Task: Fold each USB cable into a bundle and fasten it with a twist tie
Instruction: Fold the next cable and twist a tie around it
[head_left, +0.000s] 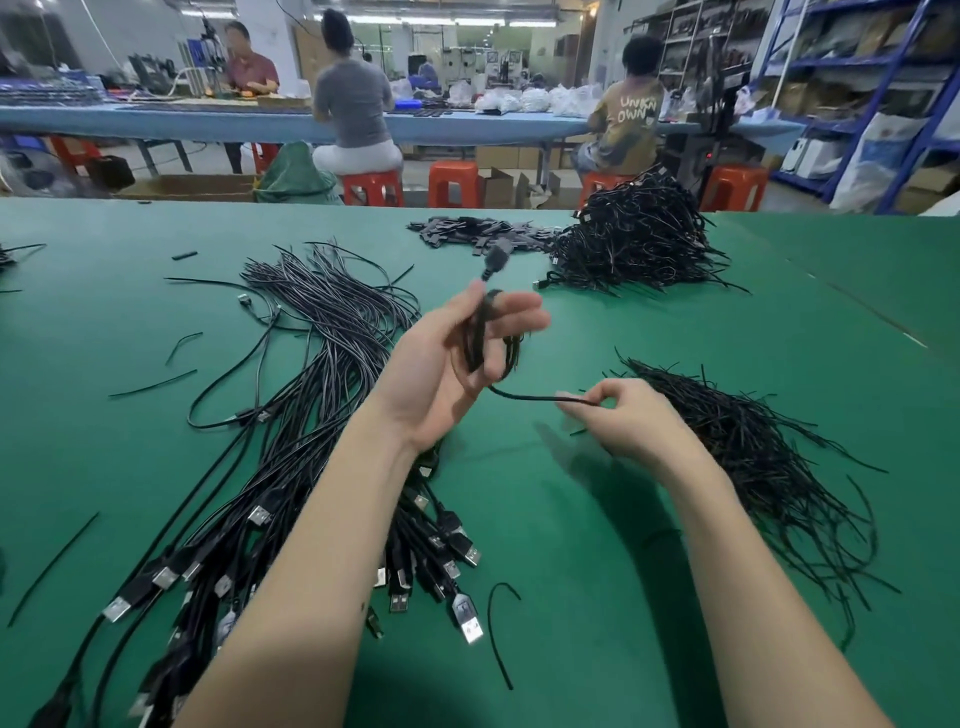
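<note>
My left hand (457, 364) is raised palm-up over the green table (597, 519) and holds a partly folded black USB cable (480, 332); its plug end sticks up past my fingers. The cable's free length runs right to my right hand (618, 415), which pinches it between thumb and fingers. Under my left forearm lies a sheaf of loose USB cables (322, 395), plugs toward me. To the right of my right hand lies a pile of black twist ties (748, 436).
A heap of bundled black cables (639, 239) sits at the far right of the table, with small black parts (478, 231) beside it. Stray ties (498, 634) lie on the cloth. Beyond the far edge, people sit at another bench on red stools.
</note>
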